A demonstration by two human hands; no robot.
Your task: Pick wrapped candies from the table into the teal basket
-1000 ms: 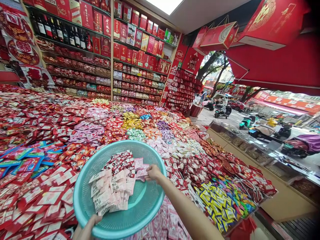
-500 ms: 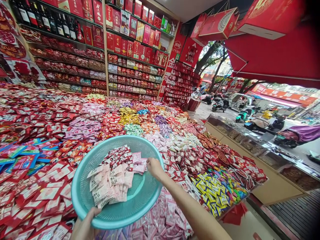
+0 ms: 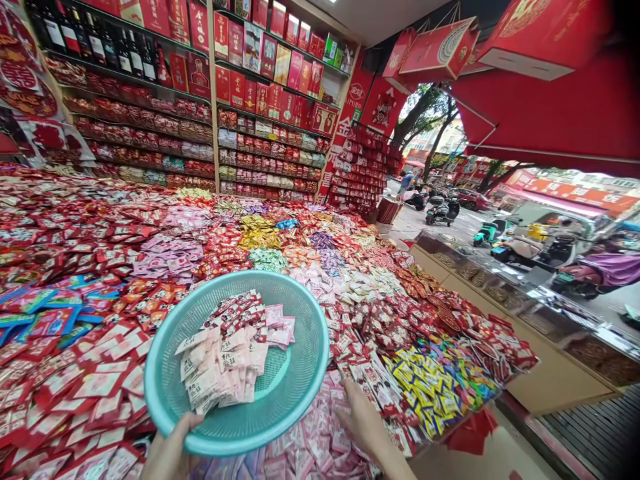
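My left hand grips the near-left rim of a round teal plastic basket, thumb over the edge. Inside lie pale pink snack packets with dark lettering, dark red and white packets behind them, and a few pink packets at the right. The basket is tilted slightly towards me. Right of it, my right hand reaches down over a heap of shiny pink packets. Its thumb and forefinger are apart, with nothing visible between them; the other fingers are hidden.
Heaped packets cover the broad display. Yellow-and-blue packets lie at its right corner, blue-and-pink ones at the left. Shelves with bottles and red boxes stand behind. A case with compartments lines the right side. Red boxes hang overhead.
My right hand has left the pink packets at the basket's right side and moved down and right to the heap outside. The basket and my left hand have hardly moved.
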